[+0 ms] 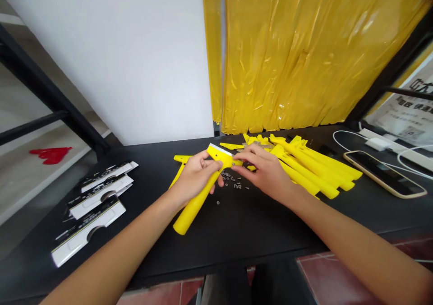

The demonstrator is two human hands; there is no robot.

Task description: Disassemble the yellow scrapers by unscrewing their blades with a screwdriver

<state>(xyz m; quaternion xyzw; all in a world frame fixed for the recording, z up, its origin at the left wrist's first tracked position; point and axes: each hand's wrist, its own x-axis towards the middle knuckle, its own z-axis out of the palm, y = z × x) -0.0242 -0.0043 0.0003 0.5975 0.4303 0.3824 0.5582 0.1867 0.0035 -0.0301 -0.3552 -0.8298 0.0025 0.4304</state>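
A yellow scraper point(195, 208) with a thick round handle and a wide head is tilted above the table, a pale blade strip along the head's top edge. My left hand point(195, 175) is wrapped round it just below the head, thumb on the face. My right hand point(265, 168) is at the head's right end, thumb and forefinger nearly together; a tiny dark piece seems to be at the fingertips, too small to name. Small screws and nuts point(237, 186) lie scattered under the hands. Behind my left hand another yellow scraper part point(181, 158) is partly hidden.
Several yellow scraper handles point(318, 169) are piled right of centre. Further right lie a phone point(385, 173) and a power strip point(399, 149) with white cables. Black-and-white cards point(91, 233) with cut-outs lie at left on the black table point(257, 233). Yellow plastic curtain point(287, 61) hangs behind.
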